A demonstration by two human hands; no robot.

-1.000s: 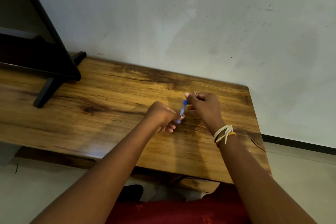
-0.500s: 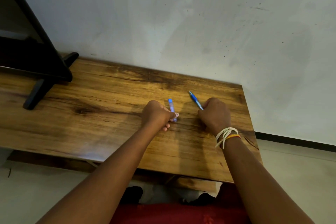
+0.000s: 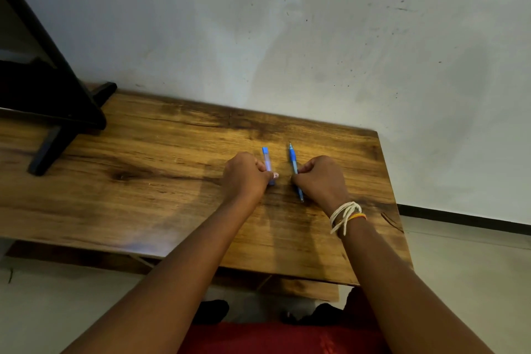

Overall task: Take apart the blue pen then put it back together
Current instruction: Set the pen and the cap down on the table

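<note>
While both forearms reach out over the near edge of the wooden counter, the red garment at the bottom of the view and the corded bracelets on the right wrist are nearest the camera. Just beyond the bracelets, the right hand is curled into a fist, its grip clamped on the pen's inner part, a thin blue refill with a grip sleeve and writing tip, which lies along the counter pointing toward the wall. Left of that refill, near but apart, the left hand is closed with its grip around the lower end of the pen barrel, a pale translucent tube with a blue end pointing the same way. Well left of the barrel, at the counter's far side, stands a black stand. Judging by the two separate pieces, the taking-apart looks done or nearly so; whether smaller parts remain inside I cannot tell. Reassembly is still ahead.
</note>
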